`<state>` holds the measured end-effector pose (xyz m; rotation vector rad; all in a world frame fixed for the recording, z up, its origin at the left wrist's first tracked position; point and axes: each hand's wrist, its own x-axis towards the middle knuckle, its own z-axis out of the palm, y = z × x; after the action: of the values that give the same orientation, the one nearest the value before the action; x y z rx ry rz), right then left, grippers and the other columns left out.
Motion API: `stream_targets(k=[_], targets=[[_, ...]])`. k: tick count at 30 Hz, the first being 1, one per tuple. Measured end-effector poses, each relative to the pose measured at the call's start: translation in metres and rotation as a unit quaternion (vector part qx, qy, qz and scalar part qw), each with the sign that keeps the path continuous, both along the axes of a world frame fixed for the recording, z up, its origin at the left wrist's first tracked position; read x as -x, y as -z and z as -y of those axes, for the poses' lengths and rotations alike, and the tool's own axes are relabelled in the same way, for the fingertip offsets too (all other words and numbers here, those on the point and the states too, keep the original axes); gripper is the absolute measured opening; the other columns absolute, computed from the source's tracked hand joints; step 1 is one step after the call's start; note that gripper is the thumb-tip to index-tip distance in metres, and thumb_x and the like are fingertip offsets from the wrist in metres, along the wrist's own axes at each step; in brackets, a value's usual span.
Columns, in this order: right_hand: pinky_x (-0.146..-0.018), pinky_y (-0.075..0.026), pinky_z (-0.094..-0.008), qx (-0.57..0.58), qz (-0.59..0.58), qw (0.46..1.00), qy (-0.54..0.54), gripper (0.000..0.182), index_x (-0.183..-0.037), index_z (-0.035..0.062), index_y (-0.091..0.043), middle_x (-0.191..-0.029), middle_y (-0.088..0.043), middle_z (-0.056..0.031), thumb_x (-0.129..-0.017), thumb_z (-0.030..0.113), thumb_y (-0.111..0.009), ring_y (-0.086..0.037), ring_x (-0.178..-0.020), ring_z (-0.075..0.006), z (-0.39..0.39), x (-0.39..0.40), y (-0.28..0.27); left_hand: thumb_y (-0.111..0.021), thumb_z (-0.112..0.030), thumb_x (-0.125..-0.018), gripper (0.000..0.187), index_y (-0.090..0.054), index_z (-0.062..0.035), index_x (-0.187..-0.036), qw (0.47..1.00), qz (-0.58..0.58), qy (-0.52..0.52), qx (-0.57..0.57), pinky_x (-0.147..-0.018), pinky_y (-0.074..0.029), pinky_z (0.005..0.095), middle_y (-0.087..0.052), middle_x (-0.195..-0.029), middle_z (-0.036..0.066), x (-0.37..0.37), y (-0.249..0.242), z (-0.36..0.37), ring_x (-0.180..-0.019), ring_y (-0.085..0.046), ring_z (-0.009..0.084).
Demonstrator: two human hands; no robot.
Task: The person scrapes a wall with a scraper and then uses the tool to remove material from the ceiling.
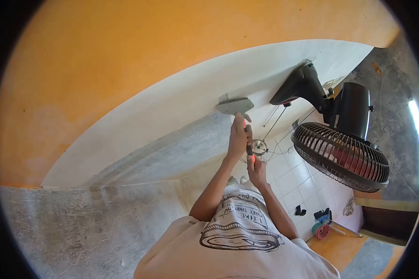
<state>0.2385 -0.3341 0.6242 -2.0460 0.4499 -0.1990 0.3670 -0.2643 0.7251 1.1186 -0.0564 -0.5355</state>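
Observation:
A long-handled scraper (pixel 235 106) with a wide grey blade rests against the white part of the wall (pixel 172 97), or very near it. My left hand (pixel 238 137) is wrapped round its black-and-orange handle close to the blade. Lower on the same handle, my right hand (pixel 257 170) is closed round the end. To the right of the blade, a black wall fan (pixel 342 153) hangs from a bracket (pixel 307 83) fixed to the wall.
Orange paint (pixel 125 42) covers the wall above the white band. Tiled floor (pixel 288 186) lies far below, with a round object and cords (pixel 259 147), dark footwear (pixel 300 210) and a red bucket (pixel 320 230). Bare grey wall (pixel 70 228) stands at left.

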Motion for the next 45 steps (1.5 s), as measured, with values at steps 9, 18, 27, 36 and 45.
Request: stream_targets(k=[9,18,27,36,45], targets=[[-0.045,-0.036,-0.0400,-0.021,0.027,0.999,0.008,0.043,-0.084,-0.0030,-0.055,-0.049,-0.045,-0.0146,-0.103,0.035,-0.051,-0.047,-0.041,-0.0263,-0.002,0.002,-0.003,-0.026,-0.063,-0.103,0.057,-0.046,-0.0096,-0.099,1.000,0.006,0.008,0.012,-0.044,-0.027,0.0242,-0.029,-0.055,-0.005,0.002,-0.005,0.000,-0.044,-0.028,0.0059],[-0.045,-0.034,-0.0398,-0.029,0.037,0.999,0.009,0.046,-0.079,-0.0023,-0.053,-0.050,-0.045,-0.0145,-0.103,0.037,-0.051,-0.045,-0.042,-0.0247,-0.001,-0.007,-0.010,-0.027,-0.063,-0.103,0.056,-0.045,-0.0094,-0.097,0.999,0.039,0.009,-0.001,-0.042,-0.024,0.0239,-0.029,-0.054,-0.006,-0.004,-0.017,0.001,-0.043,-0.027,0.0057],[-0.044,-0.035,-0.0392,-0.037,0.017,0.999,0.012,0.046,-0.080,-0.0017,-0.053,-0.048,-0.045,-0.0131,-0.104,0.037,-0.050,-0.045,-0.040,-0.0233,0.007,-0.003,-0.026,-0.027,-0.065,-0.101,0.059,-0.046,-0.0094,-0.096,0.999,0.029,0.012,-0.013,-0.041,-0.024,0.0237,-0.029,-0.054,-0.006,-0.002,-0.037,0.008,-0.042,-0.028,0.0055],[-0.044,-0.035,-0.0385,-0.042,0.036,0.998,0.037,0.044,-0.080,-0.0017,-0.054,-0.048,-0.046,-0.0128,-0.103,0.035,-0.051,-0.045,-0.040,-0.0228,-0.004,0.002,-0.031,-0.027,-0.066,-0.101,0.059,-0.046,-0.0097,-0.097,0.999,0.027,0.021,-0.035,-0.041,-0.025,0.0248,-0.027,-0.053,-0.006,-0.003,-0.041,0.008,-0.042,-0.027,0.0058],[-0.046,-0.036,-0.0301,-0.247,0.062,0.967,-0.002,0.035,-0.094,0.0012,-0.054,-0.058,-0.046,0.0002,-0.105,0.034,-0.048,-0.044,-0.049,-0.0088,-0.008,0.018,-0.032,-0.029,-0.064,-0.102,0.057,-0.047,-0.0099,-0.098,0.999,0.012,0.015,-0.027,-0.041,-0.025,0.0244,-0.028,-0.053,-0.004,-0.002,-0.015,0.010,-0.041,-0.028,0.0064]])
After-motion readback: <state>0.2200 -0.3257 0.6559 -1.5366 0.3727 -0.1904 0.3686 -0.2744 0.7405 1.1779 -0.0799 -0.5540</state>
